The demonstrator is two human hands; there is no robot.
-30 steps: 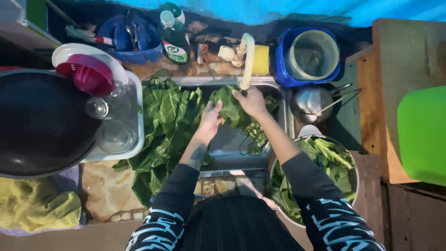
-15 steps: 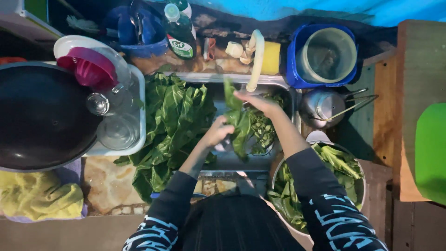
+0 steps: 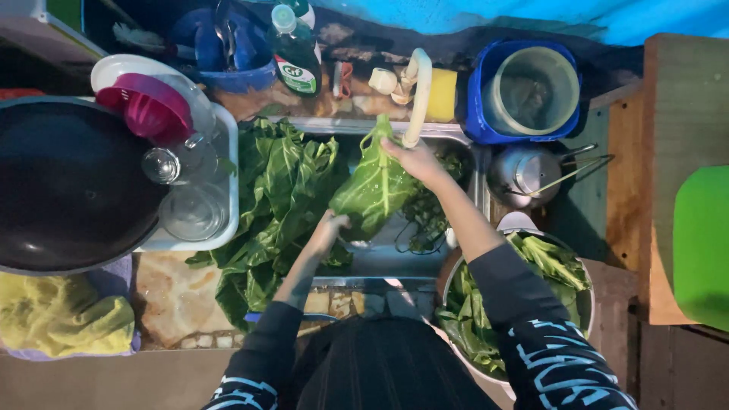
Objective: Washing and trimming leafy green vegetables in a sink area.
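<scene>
Right hand [image 3: 414, 161] pinching the top end of a broad, crinkled green leaf [image 3: 373, 190], fingers closed on it just under the pale curved tap spout [image 3: 418, 95]. Left hand [image 3: 328, 231] cupped against the leaf's lower edge, fingers curled round it from below. Leaf hanging over the steel sink basin [image 3: 383, 258], between the two hands. More dark greens [image 3: 425, 216] lying in the basin beneath. To the left, a heaped pile of large green leaves [image 3: 277, 197] spilling over the sink's edge. To the right, a round metal bowl [image 3: 581, 304] filled with leaves. Further left, a big black pan [image 3: 64, 182] and a white tray [image 3: 225, 182] with glass jars and a pink plastic strainer [image 3: 148, 106]. Behind the tap, a green dish-soap bottle [image 3: 295, 57], a blue bucket [image 3: 480, 91], a small steel kettle [image 3: 524, 175].
</scene>
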